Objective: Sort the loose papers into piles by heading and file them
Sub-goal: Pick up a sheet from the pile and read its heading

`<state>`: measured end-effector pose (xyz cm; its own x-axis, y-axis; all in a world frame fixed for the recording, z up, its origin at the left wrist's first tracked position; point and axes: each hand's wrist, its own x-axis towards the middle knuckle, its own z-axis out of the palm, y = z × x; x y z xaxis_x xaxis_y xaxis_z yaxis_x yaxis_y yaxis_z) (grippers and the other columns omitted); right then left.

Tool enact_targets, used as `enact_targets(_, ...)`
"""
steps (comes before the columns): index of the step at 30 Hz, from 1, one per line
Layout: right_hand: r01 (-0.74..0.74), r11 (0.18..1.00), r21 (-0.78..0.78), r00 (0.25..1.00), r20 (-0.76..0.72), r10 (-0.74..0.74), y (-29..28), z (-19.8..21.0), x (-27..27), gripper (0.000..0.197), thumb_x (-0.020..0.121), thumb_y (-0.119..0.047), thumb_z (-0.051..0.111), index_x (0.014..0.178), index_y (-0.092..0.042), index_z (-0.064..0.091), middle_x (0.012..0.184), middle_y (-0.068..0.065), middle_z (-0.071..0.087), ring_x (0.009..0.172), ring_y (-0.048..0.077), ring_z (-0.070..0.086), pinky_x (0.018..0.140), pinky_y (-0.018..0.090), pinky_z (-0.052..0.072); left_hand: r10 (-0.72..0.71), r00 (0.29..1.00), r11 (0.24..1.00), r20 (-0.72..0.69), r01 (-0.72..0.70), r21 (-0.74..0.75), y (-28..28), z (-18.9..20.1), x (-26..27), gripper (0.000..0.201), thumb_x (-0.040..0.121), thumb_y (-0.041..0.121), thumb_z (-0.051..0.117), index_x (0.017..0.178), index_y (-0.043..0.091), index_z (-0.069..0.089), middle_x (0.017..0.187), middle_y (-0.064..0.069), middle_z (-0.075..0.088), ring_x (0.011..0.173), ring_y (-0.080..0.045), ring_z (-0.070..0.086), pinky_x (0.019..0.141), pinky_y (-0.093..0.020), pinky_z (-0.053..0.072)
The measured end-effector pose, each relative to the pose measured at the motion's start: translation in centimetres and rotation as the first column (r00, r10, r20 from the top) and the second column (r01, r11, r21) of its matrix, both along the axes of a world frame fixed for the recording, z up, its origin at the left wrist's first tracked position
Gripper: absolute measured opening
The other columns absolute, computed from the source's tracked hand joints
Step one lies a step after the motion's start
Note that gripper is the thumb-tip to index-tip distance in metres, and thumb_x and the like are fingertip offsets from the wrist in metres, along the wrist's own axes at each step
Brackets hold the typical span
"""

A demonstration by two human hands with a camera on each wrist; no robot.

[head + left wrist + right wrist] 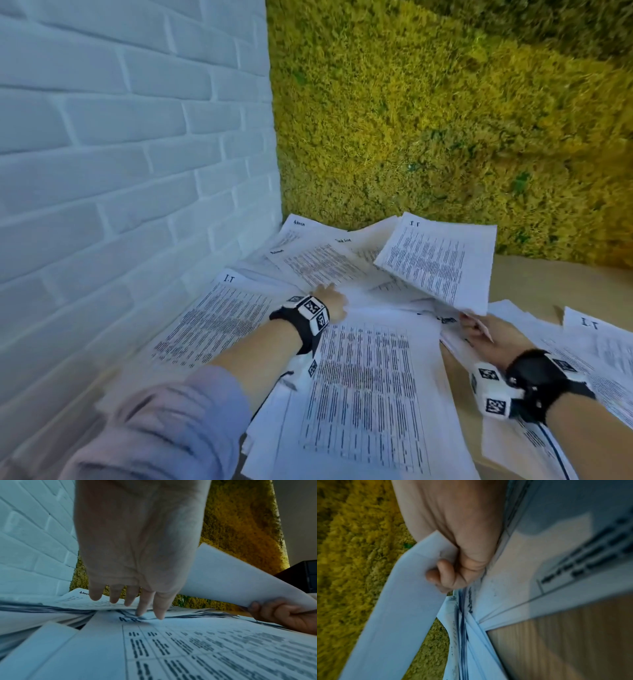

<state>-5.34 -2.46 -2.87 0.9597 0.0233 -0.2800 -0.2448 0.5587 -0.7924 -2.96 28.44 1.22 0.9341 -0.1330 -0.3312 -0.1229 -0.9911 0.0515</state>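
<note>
The right hand point(489, 337) had a sheet point(438, 262) pinched by its near corner, fingers point(443, 573) curled tight round the edge, and the page stood lifted clear of the heap, tilted up toward the moss wall point(445, 120). Its heading read "I.T". The left hand point(330, 301) was out flat, fingers point(142, 605) straight and slightly spread, tips down on the papers point(359, 377) at the middle of the spread, gripping nothing. Beneath and before it lay a printed table page, and off to the left another sheet headed "I.T" point(212, 318) against the brick wall point(120, 154). Further back, pages marked "Admin" point(298, 224) lay fanned into the corner. More sheets lay loose on the table point(534, 284) at the right, one more "I.T" among them. All overlapped, unsorted.
</note>
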Motion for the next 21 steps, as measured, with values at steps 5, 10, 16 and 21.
enact_targets(5,0.093,0.993,0.071,0.996,-0.016,-0.092,-0.9,-0.9,0.2,0.011,0.089,-0.005,0.052,0.097,-0.009,0.046,0.062,0.005,0.054,0.037,0.004,0.042,0.031,0.013,0.029,-0.016,0.99,1.0,0.142,0.013,0.019,0.3,0.9,1.2,0.026,0.1,0.02,0.041,0.1,0.0,0.058,0.094,-0.014,0.055,0.083,-0.025,0.057,0.084,-0.039,0.045)
enact_targets(10,0.14,0.99,-0.029,0.99,-0.011,-0.14,-1.1,-1.5,0.7,0.025,0.09,-0.007,0.056,0.111,-0.01,0.041,0.07,0.008,0.054,0.045,0.008,0.048,0.037,0.016,0.036,0.094,0.964,0.968,0.25,-0.147,0.205,5.0,3.7,3.6,0.016,0.098,0.017,0.041,0.105,0.015,0.055,0.138,-0.015,0.049,0.135,-0.034,0.036,0.113,-0.051,0.022)
enact_targets(16,0.075,0.903,-0.424,0.99,0.14,-0.016,1.6,2.5,-1.8,0.015,0.102,-0.003,0.043,0.105,-0.004,0.057,0.091,0.011,0.067,0.076,0.025,0.064,0.07,0.035,0.055,0.163,0.982,0.973,0.09,-0.175,0.149,8.5,4.9,2.7,0.011,0.097,0.013,0.047,0.086,0.012,0.045,0.094,-0.007,0.044,0.099,-0.023,0.059,0.074,-0.029,0.04)
enact_targets(21,-0.128,0.846,-0.517,0.952,0.174,0.25,7.4,5.6,-2.7,0.028,0.1,-0.003,0.047,0.126,-0.008,0.056,0.109,0.004,0.069,0.083,0.015,0.069,0.06,0.022,0.055,0.165,0.984,0.985,0.072,-0.16,-0.067,10.6,7.8,-1.3,0.035,0.096,0.01,0.043,0.063,0.014,0.035,0.065,0.0,0.033,0.054,-0.012,0.027,0.049,-0.023,0.02)
